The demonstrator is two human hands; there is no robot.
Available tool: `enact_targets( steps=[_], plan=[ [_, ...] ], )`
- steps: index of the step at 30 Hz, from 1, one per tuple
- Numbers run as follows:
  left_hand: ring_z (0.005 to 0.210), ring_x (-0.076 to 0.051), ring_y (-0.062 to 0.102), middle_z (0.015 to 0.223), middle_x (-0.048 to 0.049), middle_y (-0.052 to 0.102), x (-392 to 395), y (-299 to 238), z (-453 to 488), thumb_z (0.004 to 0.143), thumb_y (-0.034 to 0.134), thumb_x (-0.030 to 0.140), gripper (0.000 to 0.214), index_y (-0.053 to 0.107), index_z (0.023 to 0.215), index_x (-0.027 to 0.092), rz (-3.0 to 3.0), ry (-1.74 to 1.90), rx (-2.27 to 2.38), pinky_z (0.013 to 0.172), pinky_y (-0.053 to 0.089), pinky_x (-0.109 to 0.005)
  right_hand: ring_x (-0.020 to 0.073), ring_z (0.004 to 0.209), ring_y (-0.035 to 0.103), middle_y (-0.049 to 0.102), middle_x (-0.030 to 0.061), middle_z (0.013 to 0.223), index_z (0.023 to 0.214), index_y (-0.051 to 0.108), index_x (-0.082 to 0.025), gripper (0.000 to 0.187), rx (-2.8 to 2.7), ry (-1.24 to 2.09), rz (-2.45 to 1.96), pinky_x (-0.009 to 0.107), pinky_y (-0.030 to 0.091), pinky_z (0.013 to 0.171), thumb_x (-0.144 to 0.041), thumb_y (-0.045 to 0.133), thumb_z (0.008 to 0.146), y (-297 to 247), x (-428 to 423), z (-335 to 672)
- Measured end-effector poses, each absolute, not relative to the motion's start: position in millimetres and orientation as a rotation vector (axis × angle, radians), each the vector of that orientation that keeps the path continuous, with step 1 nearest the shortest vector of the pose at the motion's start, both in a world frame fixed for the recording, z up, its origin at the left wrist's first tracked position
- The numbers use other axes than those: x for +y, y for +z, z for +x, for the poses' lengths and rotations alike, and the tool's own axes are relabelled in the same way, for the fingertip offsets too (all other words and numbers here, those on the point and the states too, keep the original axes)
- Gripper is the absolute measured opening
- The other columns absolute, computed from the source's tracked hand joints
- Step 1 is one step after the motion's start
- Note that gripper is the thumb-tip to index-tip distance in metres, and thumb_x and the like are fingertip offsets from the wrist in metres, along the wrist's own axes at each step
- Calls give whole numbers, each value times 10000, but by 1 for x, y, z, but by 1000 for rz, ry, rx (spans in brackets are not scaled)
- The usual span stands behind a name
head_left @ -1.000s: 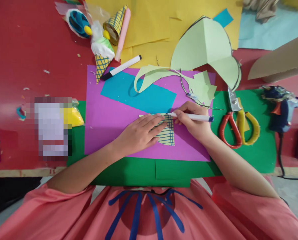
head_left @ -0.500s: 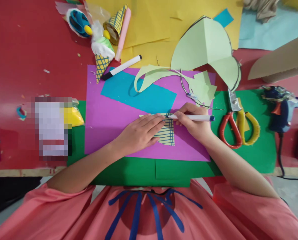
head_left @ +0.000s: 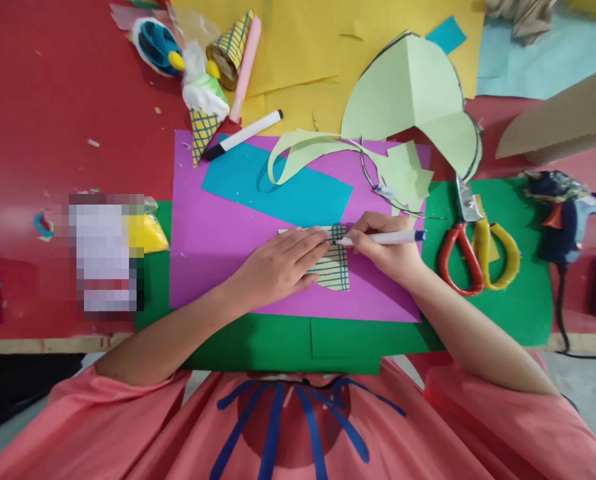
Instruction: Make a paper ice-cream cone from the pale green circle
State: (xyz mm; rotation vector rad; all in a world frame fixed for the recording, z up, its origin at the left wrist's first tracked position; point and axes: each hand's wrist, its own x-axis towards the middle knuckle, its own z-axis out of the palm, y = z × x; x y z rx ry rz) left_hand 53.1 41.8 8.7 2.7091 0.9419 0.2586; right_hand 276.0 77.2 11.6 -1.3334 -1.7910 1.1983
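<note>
My right hand (head_left: 385,248) is closed round a white marker (head_left: 395,237) with a dark blue end. Its tip meets a small pale yellow paper piece (head_left: 334,272) marked with blue lines, crossing into a grid along the right side. Flat on the left part of that piece lies my left hand (head_left: 287,261), fingers stretched out and covering some of it. Both hands rest over a purple sheet (head_left: 213,267). Just above them is a blue paper piece (head_left: 273,183).
Scissors (head_left: 471,247) with red and yellow handles lie right, beside a glue gun (head_left: 563,220). Pale green cut paper (head_left: 403,93), a capped marker (head_left: 245,133) and a decorated paper cone (head_left: 205,123) lie beyond. A yellow bag (head_left: 151,230) sits left, near a pixelated patch.
My right hand has shifted the marker slightly down and toward me on the lined paper, and more grid lines show near its top edge. My left hand stays in place.
</note>
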Motion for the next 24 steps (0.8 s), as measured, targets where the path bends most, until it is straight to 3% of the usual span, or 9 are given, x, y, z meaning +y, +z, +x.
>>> enact_targets(
  steps=[9, 24],
  plan=[
    [1362, -255, 393, 1439, -145, 455, 47, 10, 50, 945, 457, 279, 453, 431, 1357, 95, 2687, 243, 1002, 1129, 348, -430, 112, 452, 553, 609, -10, 520, 651, 565, -174, 194, -1579, 1285, -1332, 239, 410, 443, -251, 601, 826, 9, 73, 273],
    [1362, -264, 390, 1430, -155, 462, 50, 9, 48, 938, 472, 263, 445, 441, 1342, 79, 2670, 270, 1026, 1128, 354, -439, 102, 491, 522, 603, -3, 569, 687, 574, -168, 186, -1690, 1223, -1346, 242, 380, 477, -281, 602, 832, 4, 76, 271]
  ],
)
